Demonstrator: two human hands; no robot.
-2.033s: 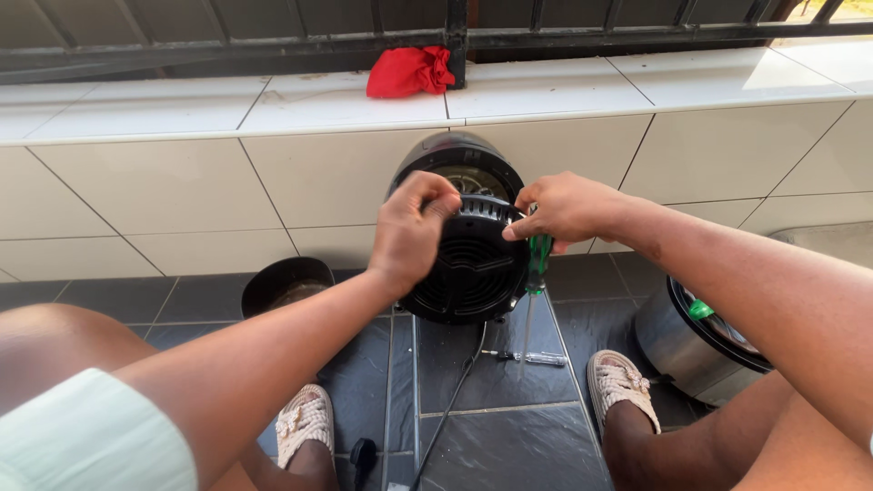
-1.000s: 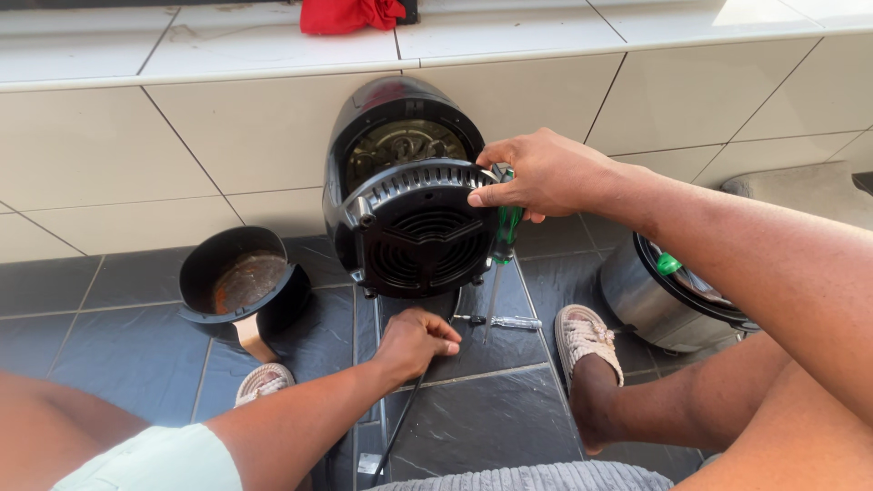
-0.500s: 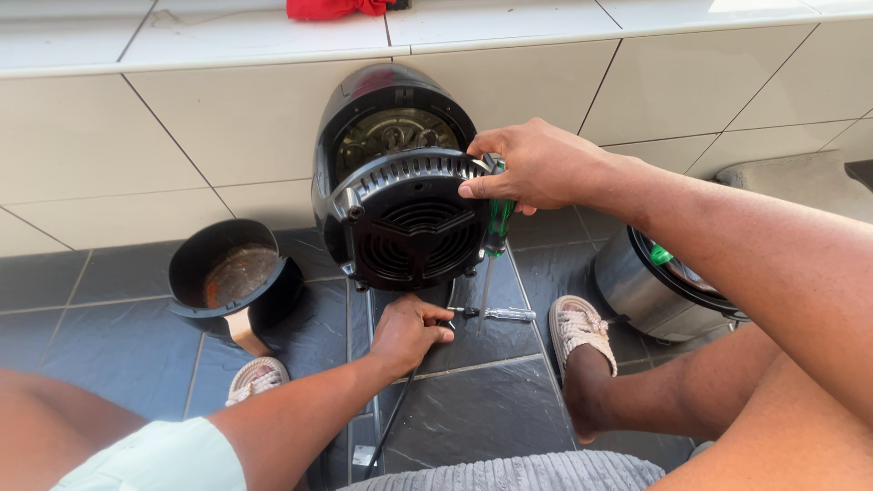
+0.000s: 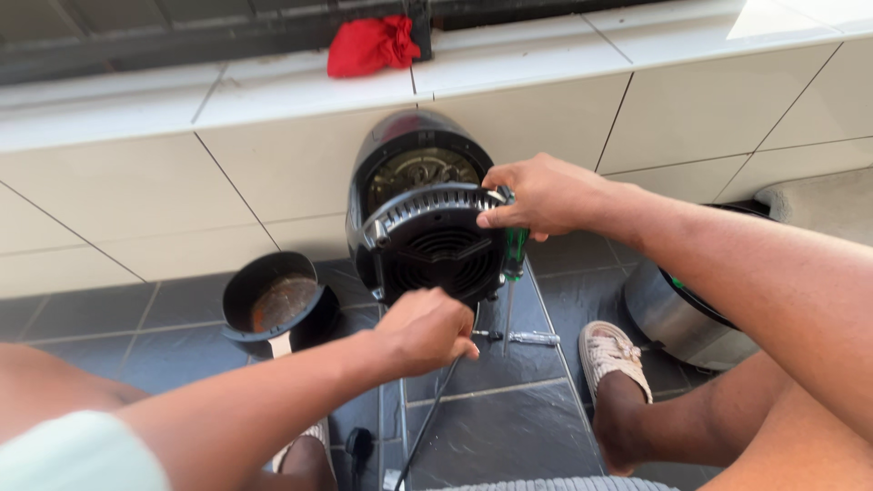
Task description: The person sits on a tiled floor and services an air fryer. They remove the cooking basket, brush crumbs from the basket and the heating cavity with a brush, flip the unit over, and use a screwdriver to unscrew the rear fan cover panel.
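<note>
The right hand (image 4: 544, 195) fingers are clamped on a green-handled screwdriver (image 4: 515, 247) at the right rim of the black appliance (image 4: 427, 218), which is tipped against the tiled wall (image 4: 182, 173) so its vented base is exposed. The left hand (image 4: 427, 329) is curled shut just below, whether on anything cannot be told, with the black pot (image 4: 273, 305) left on the floor.

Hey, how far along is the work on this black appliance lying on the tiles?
Done: the black appliance lies tipped against the tiled ledge, its inner pot out and set aside. In hand: the right hand presses a green-handled screwdriver at the edge of the vented back cover; the left hand hangs just below it. Left: the cover is not yet off. Loose screwdriver bits lie on the floor.
</note>
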